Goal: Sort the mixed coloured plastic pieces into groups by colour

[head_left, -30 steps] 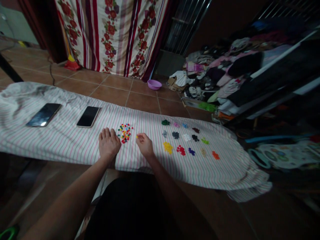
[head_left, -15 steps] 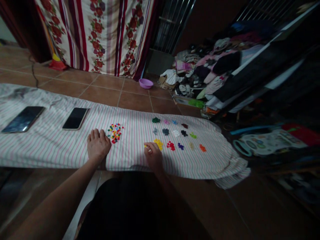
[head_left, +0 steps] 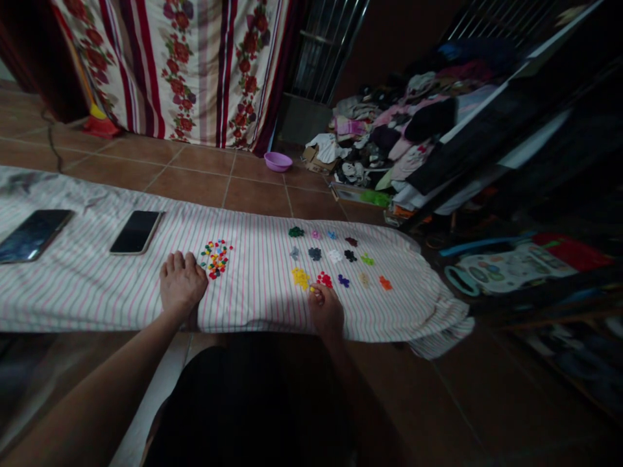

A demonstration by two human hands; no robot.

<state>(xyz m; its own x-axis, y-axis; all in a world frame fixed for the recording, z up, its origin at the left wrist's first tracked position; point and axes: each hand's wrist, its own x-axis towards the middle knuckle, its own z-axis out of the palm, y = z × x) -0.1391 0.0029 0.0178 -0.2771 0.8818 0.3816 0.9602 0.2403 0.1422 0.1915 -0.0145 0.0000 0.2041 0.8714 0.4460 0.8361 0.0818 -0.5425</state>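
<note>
My left hand (head_left: 182, 284) lies flat on the striped cloth (head_left: 263, 272), fingers extended, just left of a mixed pile of small coloured pieces (head_left: 217, 259). My right hand (head_left: 326, 308) has its fingers pinched around a small yellow piece (head_left: 313, 289), just below the red pile (head_left: 324, 279). The yellow pile (head_left: 300, 278) is up and to the left of that hand. Small single-colour piles stand in rows beyond and to the right, among them dark green (head_left: 296, 231), grey (head_left: 315, 253), white (head_left: 335, 256), purple (head_left: 343, 281) and orange (head_left: 385, 283).
Two dark-screened devices, a phone (head_left: 137, 232) and a larger one (head_left: 36, 235), lie on the cloth at the left. On the tiled floor beyond are a purple basin (head_left: 278, 161) and a heap of clothes (head_left: 384, 130). A floral curtain (head_left: 204, 71) hangs behind.
My right hand has moved right, from beside the yellow pile to below the red pile, with the yellow piece in its fingers. The whole view has shifted slightly; my left hand stays flat.
</note>
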